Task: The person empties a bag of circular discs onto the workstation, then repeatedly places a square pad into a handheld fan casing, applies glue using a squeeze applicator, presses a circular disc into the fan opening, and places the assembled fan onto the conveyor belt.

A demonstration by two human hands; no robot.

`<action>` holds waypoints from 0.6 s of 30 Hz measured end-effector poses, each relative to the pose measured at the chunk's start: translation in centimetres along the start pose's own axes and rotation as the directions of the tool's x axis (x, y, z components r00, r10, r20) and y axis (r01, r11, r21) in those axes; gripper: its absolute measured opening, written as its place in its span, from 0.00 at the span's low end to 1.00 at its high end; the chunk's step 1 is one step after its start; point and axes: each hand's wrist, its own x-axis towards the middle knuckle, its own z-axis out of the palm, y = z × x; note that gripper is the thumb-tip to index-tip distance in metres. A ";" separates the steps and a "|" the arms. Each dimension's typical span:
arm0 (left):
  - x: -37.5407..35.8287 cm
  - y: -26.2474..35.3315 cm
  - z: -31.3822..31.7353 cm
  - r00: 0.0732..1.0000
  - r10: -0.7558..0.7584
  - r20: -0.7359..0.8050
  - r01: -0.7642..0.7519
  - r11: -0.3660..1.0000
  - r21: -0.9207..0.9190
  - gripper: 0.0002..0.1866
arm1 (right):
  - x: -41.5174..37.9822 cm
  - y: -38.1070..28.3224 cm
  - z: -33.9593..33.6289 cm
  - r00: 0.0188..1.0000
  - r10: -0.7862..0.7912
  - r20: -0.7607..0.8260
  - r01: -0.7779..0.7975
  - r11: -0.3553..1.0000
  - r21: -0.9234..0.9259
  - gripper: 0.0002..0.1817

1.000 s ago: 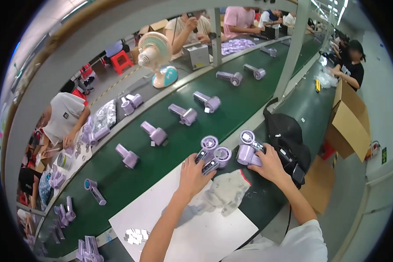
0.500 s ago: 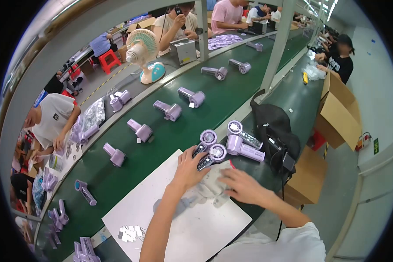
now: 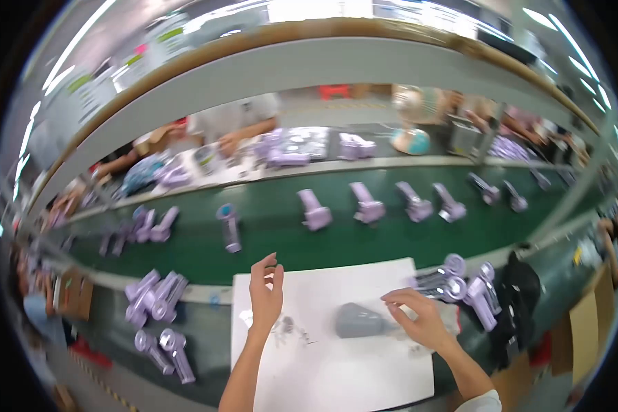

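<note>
My left hand (image 3: pixel 266 294) is raised over the upper left of a white board (image 3: pixel 336 371), its fingers loosely curved and apart with nothing in them. To the right, my right hand (image 3: pixel 419 317) reaches over the board with fingers spread, close above a crumpled whitish cloth (image 3: pixel 419 349) it partly covers. A smooth grey, rounded piece (image 3: pixel 357 321) lies between the hands. Several small dark bits (image 3: pixel 290 329) are scattered near my left wrist, and small white squares (image 3: pixel 246 317) sit at the board's left side. Past my right fingertips lie purple handheld fans (image 3: pixel 453 288).
A green conveyor belt (image 3: pixel 275 240) carrying several purple fans runs behind the board. More purple fans (image 3: pixel 156 295) are piled at left. A black bag (image 3: pixel 520 281) and cardboard boxes (image 3: pixel 584 316) stand at right. Across the belt, people work near a desk fan (image 3: pixel 410 141).
The view has swung left toward the belt. My left hand has left the purple fans and moved to the board's left side; my right hand stays near the cloth.
</note>
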 end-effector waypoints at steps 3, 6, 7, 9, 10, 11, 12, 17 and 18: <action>0.4 -2.3 -2.3 0.948 -0.151 -0.281 0.141 0.988 -0.057 0.11 | 6.0 -2.3 5.8 0.963 -0.195 0.186 0.162 0.971 0.178 0.11; -3.4 -1.4 2.1 0.934 -0.101 -0.342 0.049 0.986 -0.159 0.09 | 11.9 -5.2 11.0 0.923 -0.292 0.251 0.214 0.931 0.295 0.11; -5.6 -1.4 4.4 0.949 -0.063 -0.310 -0.001 0.979 -0.203 0.08 | 13.7 -5.7 12.8 0.923 -0.251 0.292 0.141 0.926 0.351 0.12; -10.5 -1.9 8.8 0.977 0.024 -0.214 -0.087 0.953 -0.291 0.06 | 17.6 -6.8 16.4 0.899 -0.208 0.386 -0.056 0.819 0.571 0.15; -12.1 -2.1 10.2 0.987 0.055 -0.152 -0.104 0.937 -0.334 0.06 | 19.7 -7.2 17.9 0.878 -0.143 0.456 -0.228 0.714 0.662 0.17; -13.1 -2.3 10.3 0.994 0.068 -0.083 -0.094 0.926 -0.365 0.05 | 21.8 -6.8 19.5 0.854 -0.136 0.501 -0.341 0.581 0.739 0.19; -13.8 -1.8 10.1 0.999 0.035 0.022 -0.024 0.926 -0.377 0.07 | 23.9 -6.1 21.5 0.823 -0.131 0.553 -0.460 0.420 0.783 0.21; -13.8 2.0 6.3 0.934 -0.063 0.351 0.225 0.867 -0.444 0.11 | 30.4 -1.2 31.3 0.734 0.127 0.667 -0.637 -0.212 0.741 0.12; -12.5 1.5 5.5 0.940 -0.077 0.333 0.243 0.835 -0.494 0.11 | 30.7 -0.6 32.7 0.741 0.175 0.648 -0.602 -0.256 0.757 0.11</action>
